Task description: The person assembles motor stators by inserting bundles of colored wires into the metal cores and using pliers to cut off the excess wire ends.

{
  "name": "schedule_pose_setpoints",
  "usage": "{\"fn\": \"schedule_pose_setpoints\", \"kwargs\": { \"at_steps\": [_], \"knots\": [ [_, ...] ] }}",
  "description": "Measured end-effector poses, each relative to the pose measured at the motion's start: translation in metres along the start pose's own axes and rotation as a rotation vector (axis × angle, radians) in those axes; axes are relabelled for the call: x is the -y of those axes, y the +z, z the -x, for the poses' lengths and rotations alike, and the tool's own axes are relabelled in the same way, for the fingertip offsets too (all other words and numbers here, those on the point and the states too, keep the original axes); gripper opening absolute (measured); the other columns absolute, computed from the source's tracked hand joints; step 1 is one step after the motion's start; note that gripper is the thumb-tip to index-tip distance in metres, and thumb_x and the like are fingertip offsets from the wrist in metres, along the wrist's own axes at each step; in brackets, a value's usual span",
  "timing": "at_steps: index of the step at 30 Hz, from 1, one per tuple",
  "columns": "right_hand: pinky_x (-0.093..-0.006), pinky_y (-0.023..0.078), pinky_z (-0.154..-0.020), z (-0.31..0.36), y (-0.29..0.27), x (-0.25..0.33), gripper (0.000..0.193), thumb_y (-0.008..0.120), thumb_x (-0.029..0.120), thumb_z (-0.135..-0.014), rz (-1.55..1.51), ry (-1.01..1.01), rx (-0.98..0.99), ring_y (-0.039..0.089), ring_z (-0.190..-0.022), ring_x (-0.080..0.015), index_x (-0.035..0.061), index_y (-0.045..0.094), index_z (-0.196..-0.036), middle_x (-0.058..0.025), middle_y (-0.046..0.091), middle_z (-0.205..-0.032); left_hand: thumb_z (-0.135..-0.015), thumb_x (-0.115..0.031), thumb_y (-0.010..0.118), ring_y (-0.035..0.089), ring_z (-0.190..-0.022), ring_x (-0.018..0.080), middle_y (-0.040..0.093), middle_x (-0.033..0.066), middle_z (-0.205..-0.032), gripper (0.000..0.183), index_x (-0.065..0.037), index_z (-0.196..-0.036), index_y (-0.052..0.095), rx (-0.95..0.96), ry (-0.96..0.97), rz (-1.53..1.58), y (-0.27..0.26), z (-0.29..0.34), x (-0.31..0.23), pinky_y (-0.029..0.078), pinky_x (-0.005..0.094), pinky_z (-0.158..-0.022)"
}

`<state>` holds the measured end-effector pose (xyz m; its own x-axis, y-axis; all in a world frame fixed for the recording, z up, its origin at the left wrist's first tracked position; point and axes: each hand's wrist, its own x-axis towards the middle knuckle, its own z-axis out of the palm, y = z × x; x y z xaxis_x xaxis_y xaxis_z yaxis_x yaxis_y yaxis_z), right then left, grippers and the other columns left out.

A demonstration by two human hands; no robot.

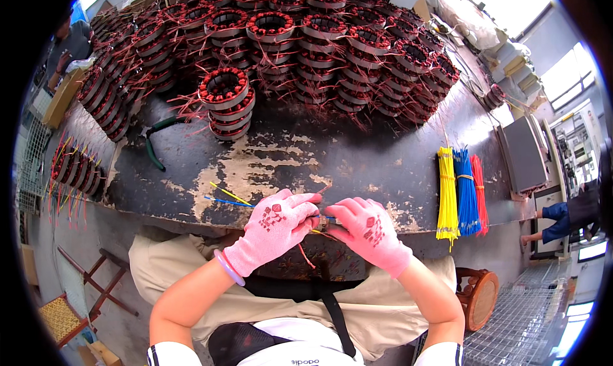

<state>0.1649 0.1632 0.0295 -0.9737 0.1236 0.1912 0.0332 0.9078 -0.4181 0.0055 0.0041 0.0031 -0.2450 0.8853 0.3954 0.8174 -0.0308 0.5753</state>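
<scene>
Pinching thin wires (228, 201) in their fingertips, pink-gloved left hand (274, 219) and right hand (367, 227) nearly meet at a worn table's (306, 158) front edge; colored wire bundles (467, 194) lie rightward, stacked red-wound rings (231, 118) standing beyond.

Matt knitted cloth on those pink gloves (271, 219), and a smooth, plastic-looking gleam off the lilac bangle (228, 268)! The yellow and blue wires (225, 201) look slick, plastic-coated, and so do the wire bundles (467, 194). Look at that dark tabletop (377, 152): glossy here, flaked and rough there! Dull grey metal on the stacked rings (233, 117), creased matt cloth on the beige garment (169, 267), polished-looking wood on the round stool (480, 299)!
</scene>
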Motion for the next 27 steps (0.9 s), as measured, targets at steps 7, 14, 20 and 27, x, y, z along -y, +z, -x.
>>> {"fn": "schedule_pose_setpoints", "kwargs": {
  "at_steps": [7, 14, 20, 27],
  "knots": [
    [-0.0390, 0.049, -0.067, -0.015, -0.003, 0.005, 0.022, 0.062, 0.021, -0.095, -0.521, 0.387, 0.168, 0.062, -0.073, -0.0285, -0.0013, 0.064, -0.094, -0.0177, 0.064, -0.078, -0.080, -0.015, 0.076, 0.062, -0.080, 0.0262, 0.073, 0.0028, -0.118, 0.017, -0.009, -0.095, 0.071, 0.004, 0.042, -0.026, 0.000, -0.001, 0.003, 0.054, 0.0378, -0.073],
    [-0.0309, 0.044, -0.057, 0.013, -0.018, 0.015, 0.020, 0.061, 0.018, -0.099, -0.653, 0.671, 0.244, 0.051, -0.063, -0.0088, -0.0009, 0.065, -0.094, -0.0041, 0.058, -0.067, -0.078, -0.018, 0.079, 0.061, -0.073, 0.0217, 0.073, -0.0014, -0.117, 0.020, -0.013, -0.095, 0.070, 0.023, 0.150, 0.027, 0.009, -0.001, -0.006, 0.055, 0.0364, -0.067],
    [-0.0291, 0.047, -0.064, 0.041, -0.008, 0.014, 0.014, 0.063, 0.012, -0.096, -0.615, 0.548, -0.027, 0.052, -0.072, -0.0085, -0.0003, 0.065, -0.092, -0.0060, 0.061, -0.073, -0.078, -0.017, 0.078, 0.062, -0.075, 0.0228, 0.073, -0.0004, -0.113, 0.020, -0.013, -0.095, 0.068, 0.044, 0.128, 0.003, 0.012, 0.000, -0.009, 0.054, 0.0365, -0.070],
    [-0.0400, 0.049, -0.061, 0.067, -0.015, -0.008, 0.025, 0.074, 0.028, -0.091, 0.215, 0.385, 0.267, 0.059, -0.060, -0.0247, 0.0072, 0.067, -0.080, -0.0107, 0.056, -0.063, -0.078, -0.011, 0.073, 0.063, -0.075, 0.0264, 0.074, 0.0039, -0.110, 0.009, -0.009, -0.086, 0.069, -0.009, 0.000, 0.003, -0.006, -0.002, 0.011, 0.053, 0.0385, -0.071]
  ]
}}
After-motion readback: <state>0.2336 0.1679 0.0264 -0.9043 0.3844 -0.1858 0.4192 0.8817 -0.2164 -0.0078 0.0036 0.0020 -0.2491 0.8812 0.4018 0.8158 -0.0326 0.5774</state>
